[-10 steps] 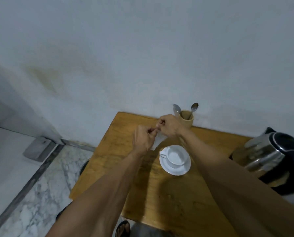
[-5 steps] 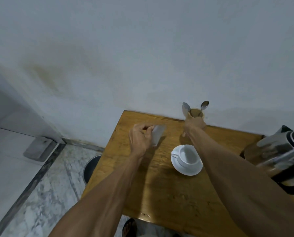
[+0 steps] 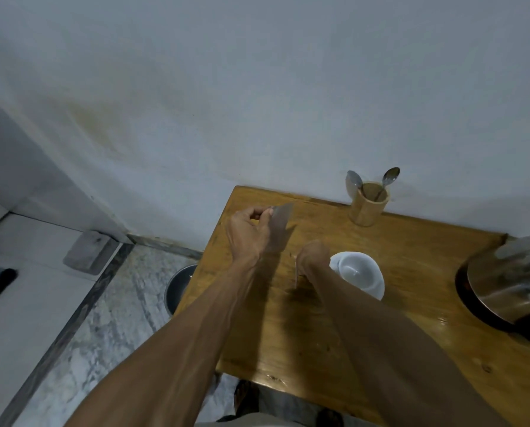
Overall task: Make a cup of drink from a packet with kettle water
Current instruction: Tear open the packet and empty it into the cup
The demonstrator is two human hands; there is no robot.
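No writing shows on the packet (image 3: 280, 229) pinched in the left hand (image 3: 248, 238). The right hand (image 3: 313, 257), back from the spoon holder (image 3: 367, 208), now grips a spoon (image 3: 295, 272) beside the cup (image 3: 357, 269).

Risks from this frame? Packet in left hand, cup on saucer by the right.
1. The left hand pinches the packet above bare table, not over the cup; if it is already open, powder may spill.
2. The right hand sits against the saucer with something thin in it; a nudge could shift the cup.
3. The kettle stands close by the right forearm, so a swing could knock it.
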